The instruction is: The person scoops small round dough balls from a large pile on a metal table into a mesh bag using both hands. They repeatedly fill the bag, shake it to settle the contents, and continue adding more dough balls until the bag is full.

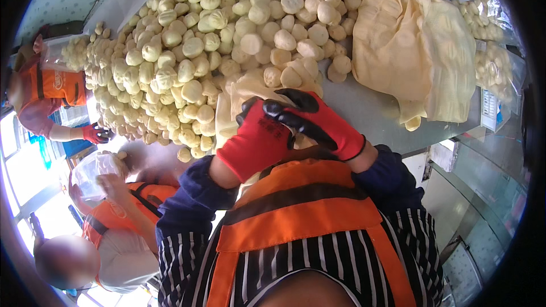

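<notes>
Both hands wear red knit gloves with black coated fingers and meet in front of the orange apron. My left hand (260, 136) and my right hand (320, 121) close on the gathered edge of a pale yellow mesh cloth (247, 89). Part of that cloth is hidden beneath the gloves. Whether anything small lies between the fingers cannot be told. Beyond the hands, a large heap of pale, round bun-like pieces (192, 47) covers much of the metal table (371, 106); several of them rest at the cloth's far edge.
A filled yellow mesh bag (392, 47) lies at the right, near clear bags of pale pieces (492, 68) and a white plastic basket (490, 111). At the left, one co-worker (55, 87) reaches a gloved hand to the heap; another (123, 217) holds a clear plastic bag (96, 177).
</notes>
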The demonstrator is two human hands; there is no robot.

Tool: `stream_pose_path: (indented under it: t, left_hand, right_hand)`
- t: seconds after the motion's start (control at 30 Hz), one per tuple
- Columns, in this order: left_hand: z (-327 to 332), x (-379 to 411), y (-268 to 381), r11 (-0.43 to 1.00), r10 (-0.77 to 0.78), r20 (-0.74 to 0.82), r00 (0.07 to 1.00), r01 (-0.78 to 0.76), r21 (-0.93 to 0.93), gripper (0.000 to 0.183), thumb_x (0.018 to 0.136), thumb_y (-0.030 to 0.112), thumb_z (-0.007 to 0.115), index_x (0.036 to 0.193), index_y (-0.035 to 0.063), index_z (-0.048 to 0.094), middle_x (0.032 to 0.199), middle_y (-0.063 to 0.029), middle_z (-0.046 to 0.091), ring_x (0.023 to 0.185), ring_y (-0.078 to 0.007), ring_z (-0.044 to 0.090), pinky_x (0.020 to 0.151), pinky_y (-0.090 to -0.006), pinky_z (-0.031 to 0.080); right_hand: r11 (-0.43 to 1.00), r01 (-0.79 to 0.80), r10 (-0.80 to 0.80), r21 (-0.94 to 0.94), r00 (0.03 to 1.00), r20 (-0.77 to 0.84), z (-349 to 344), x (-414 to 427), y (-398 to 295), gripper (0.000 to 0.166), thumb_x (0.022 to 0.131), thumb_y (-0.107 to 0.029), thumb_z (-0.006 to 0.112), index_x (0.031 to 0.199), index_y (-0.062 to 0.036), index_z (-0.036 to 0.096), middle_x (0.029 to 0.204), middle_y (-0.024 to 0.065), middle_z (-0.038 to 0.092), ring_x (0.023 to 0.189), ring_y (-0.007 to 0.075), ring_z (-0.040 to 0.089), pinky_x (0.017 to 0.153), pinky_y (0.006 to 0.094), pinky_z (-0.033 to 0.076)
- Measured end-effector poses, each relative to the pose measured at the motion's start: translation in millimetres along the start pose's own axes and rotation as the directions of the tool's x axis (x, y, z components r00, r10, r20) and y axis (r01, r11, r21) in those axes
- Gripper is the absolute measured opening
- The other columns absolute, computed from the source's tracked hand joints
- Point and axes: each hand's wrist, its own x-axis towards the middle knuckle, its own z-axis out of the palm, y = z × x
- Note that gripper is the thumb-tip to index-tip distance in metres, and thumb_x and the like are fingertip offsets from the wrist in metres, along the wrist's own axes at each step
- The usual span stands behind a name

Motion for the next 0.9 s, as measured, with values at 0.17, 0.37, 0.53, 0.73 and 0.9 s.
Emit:
stream_pose_path:
  t: [0.17, 0.37, 0.53, 0.73, 0.9]
  left_hand:
    - [17.0, -14.7, 45.1, 0.962, -0.230, 0.223, 0.947, 0.187, 0.198, 0.049, 0.077, 0.036, 0.061, 0.120, 0.0135, 0.058, 0.120, -0.0131, 0.058, 0.109, -0.0349, 0.055, 0.089, -0.0459, 0.044]
    - [27.6, -73.0, 33.5, 0.716, -0.338, -0.135, 0.931, 0.161, -0.680, 0.058, 0.086, 0.035, 0.065, 0.133, 0.0040, 0.050, 0.133, -0.0170, 0.053, 0.122, -0.0351, 0.051, 0.098, -0.0416, 0.042]
    - [82.8, -90.7, 10.8, 0.063, -0.523, -0.039, 0.851, -0.007, -0.998, 0.060, 0.077, 0.011, 0.076, 0.129, -0.0006, 0.050, 0.118, -0.0138, 0.061, 0.097, -0.0267, 0.060, 0.095, -0.0370, 0.043]
    - [47.3, -72.1, 0.2, 0.704, -0.146, -0.446, 0.883, -0.224, -0.674, 0.035, 0.075, 0.015, 0.077, 0.106, 0.0016, 0.067, 0.101, -0.0173, 0.067, 0.096, -0.0348, 0.064, 0.085, -0.0417, 0.050]
    - [62.7, -69.6, -23.3, 0.690, -0.283, -0.383, 0.880, -0.090, -0.718, 0.025, 0.079, 0.008, 0.068, 0.104, 0.0036, 0.069, 0.094, -0.0151, 0.067, 0.089, -0.0341, 0.064, 0.081, -0.0390, 0.051]
  right_hand:
    - [0.988, 0.145, -0.147, 0.048, 0.988, 0.046, 20.5, -5.1, 27.7, 0.037, 0.082, -0.013, 0.070, 0.117, -0.0045, 0.060, 0.110, 0.0151, 0.064, 0.098, 0.0311, 0.062, 0.085, 0.0385, 0.050]
    - [0.962, -0.247, 0.268, 0.112, 0.933, -0.241, 22.4, -4.1, 19.4, 0.023, 0.083, -0.011, 0.070, 0.104, -0.0021, 0.064, 0.093, 0.0103, 0.066, 0.080, 0.0183, 0.062, 0.069, 0.0308, 0.050]
    - [0.729, 0.368, -0.492, -0.576, 0.868, -0.067, 52.5, -31.5, -15.5, 0.057, 0.070, -0.025, 0.081, 0.120, -0.0122, 0.059, 0.116, 0.0116, 0.058, 0.103, 0.0316, 0.057, 0.082, 0.0439, 0.047]
    - [0.716, 0.363, -0.217, -0.597, 0.928, 0.304, 47.2, -47.6, -38.4, 0.051, 0.072, -0.030, 0.078, 0.117, -0.0161, 0.060, 0.114, 0.0092, 0.059, 0.103, 0.0311, 0.058, 0.082, 0.0452, 0.048]
    - [0.839, 0.346, -0.344, -0.420, 0.935, 0.083, 18.6, -29.5, -50.0, 0.053, 0.073, -0.023, 0.078, 0.122, -0.0110, 0.059, 0.121, 0.0126, 0.059, 0.112, 0.0360, 0.055, 0.093, 0.0477, 0.045]
